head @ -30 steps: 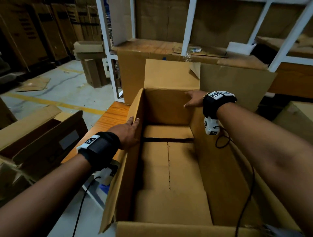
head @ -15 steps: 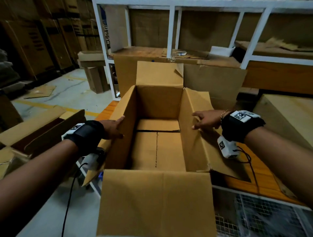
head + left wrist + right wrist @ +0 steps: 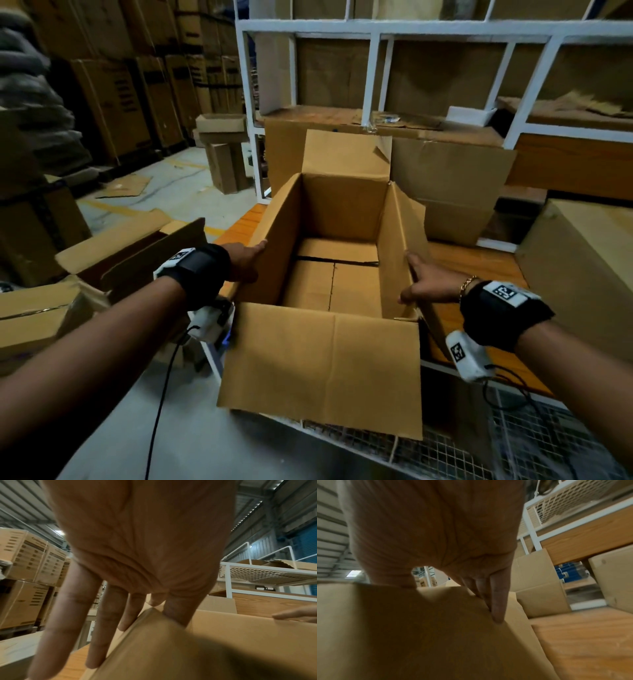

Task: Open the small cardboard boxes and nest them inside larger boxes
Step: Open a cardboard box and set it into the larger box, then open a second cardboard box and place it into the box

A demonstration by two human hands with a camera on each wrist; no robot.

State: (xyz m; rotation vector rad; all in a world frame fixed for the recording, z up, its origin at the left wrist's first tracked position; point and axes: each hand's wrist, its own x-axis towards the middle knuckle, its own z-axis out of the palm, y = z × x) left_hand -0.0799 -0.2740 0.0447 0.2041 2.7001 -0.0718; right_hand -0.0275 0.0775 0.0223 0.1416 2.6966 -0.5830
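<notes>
Large open brown cardboard box (image 3: 342, 209) pulled closer, near flap (image 3: 322, 359) now folded out. Right hand (image 3: 428, 284) moved from far wall to right wall; left hand (image 3: 243, 263) on left wall. Both pinched rims. Empty, looked ready for nesting.

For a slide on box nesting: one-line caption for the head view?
Left hand and right hand grip the opposite side walls of an open, empty brown cardboard box on a wooden table.

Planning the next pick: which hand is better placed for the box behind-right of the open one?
Probably right: the right hand holds the open box by its right wall, nearest that rear box; the left hand sits opposite.
</notes>
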